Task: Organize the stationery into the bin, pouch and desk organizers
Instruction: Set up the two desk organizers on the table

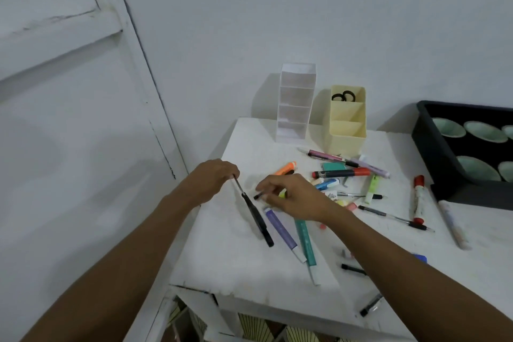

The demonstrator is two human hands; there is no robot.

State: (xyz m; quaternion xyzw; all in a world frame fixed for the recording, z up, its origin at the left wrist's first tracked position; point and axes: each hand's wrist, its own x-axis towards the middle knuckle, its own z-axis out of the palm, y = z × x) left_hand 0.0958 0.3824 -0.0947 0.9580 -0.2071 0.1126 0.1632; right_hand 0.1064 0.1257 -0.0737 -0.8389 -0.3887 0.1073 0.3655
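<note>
Two hands work at centre frame over the white table (pixel 249 272). I judge the step to be capping the black pen (pixel 256 219). It should be steadied, closed squarely, then carried to the yellow organizer (pixel 348 125) right of upper centre. I note the left hand (pixel 211 179) curled tightly round the pen's thin upper end. The right hand (pixel 295 197) pinches a small black piece (pixel 258 196) between thumb and forefinger, its other fingers loosely spread.
</note>
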